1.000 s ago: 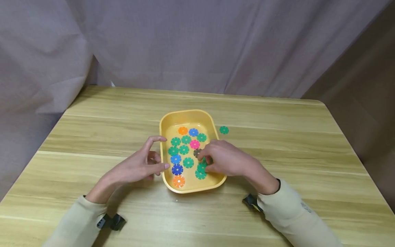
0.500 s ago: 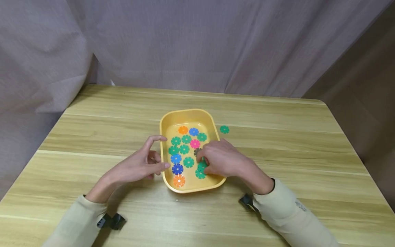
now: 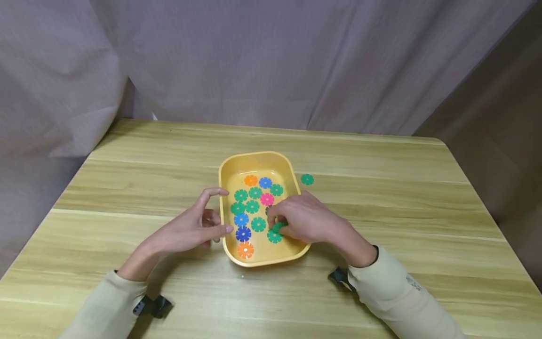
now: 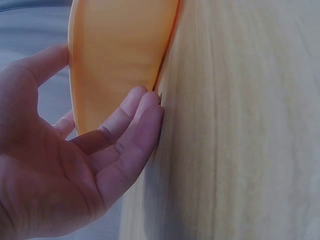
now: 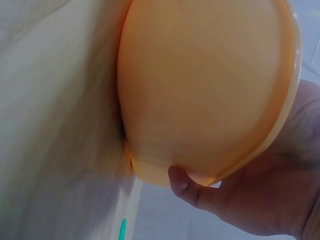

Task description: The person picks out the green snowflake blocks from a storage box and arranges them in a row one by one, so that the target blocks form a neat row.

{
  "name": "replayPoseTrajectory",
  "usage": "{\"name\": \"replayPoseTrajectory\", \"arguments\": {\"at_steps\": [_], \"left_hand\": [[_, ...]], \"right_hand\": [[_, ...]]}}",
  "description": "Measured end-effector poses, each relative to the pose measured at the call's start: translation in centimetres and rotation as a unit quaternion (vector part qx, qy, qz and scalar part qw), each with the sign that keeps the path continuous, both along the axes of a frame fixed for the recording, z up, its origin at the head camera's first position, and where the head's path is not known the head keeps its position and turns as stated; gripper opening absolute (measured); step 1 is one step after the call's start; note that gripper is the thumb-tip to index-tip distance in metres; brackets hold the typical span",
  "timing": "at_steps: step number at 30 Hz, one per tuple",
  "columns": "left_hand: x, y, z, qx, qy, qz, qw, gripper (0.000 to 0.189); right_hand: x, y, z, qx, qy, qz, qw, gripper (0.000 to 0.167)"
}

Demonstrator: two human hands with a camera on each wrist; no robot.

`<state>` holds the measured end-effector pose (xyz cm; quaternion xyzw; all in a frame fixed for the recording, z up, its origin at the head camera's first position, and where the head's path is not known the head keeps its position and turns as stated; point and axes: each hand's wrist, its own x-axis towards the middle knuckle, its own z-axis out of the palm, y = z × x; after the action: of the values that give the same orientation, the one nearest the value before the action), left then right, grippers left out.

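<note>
A yellow plastic basin [image 3: 271, 160] holds several flower-shaped snowflake discs, mostly green, some blue and orange, one pink [image 3: 267, 199]. My left hand [image 3: 196, 226] grips the basin's left wall. Its thumb and index finger hook over the rim while the other fingers press the outside, as the left wrist view shows. Reaching over the right side, my right hand [image 3: 309, 217] pinches a green snowflake disc [image 3: 278, 227] low in the basin, with a second green disc [image 3: 274, 236] just below its fingertips. A dark brown disc [image 3: 268, 210] is partly hidden behind that hand.
One loose green disc [image 3: 307, 179] lies on the wooden table [image 3: 381, 188], right of the basin's far corner. Grey curtains [image 3: 271, 66] hang behind the table. Black straps with small devices [image 3: 152, 306] are at both sleeves.
My right hand has shifted slightly left at the green discs, and the lower one has moved a little towards the far side. My left hand keeps its hold on the basin.
</note>
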<state>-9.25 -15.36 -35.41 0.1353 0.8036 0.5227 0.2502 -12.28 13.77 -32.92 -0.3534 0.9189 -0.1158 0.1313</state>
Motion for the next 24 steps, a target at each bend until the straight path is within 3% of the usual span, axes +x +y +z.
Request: {"name": "replayPoseTrajectory", "arguments": {"at_steps": [11,17,24], "left_hand": [[0.1,0.1,-0.1,0.006,-0.002,0.001,1.0,0.079],[0.1,0.1,0.0,0.001,-0.004,0.001,1.0,0.079],[0.1,0.0,0.0,-0.001,0.0,0.0,1.0,0.08]], "right_hand": [[-0.3,0.6,0.5,-0.068,0.0,0.034,0.9971,0.021],[-0.4,1.0,1.2,-0.082,-0.018,-0.014,0.9964,0.01],[-1.1,2.5,2.5,-0.145,-0.046,-0.073,0.9857,0.025]]}}
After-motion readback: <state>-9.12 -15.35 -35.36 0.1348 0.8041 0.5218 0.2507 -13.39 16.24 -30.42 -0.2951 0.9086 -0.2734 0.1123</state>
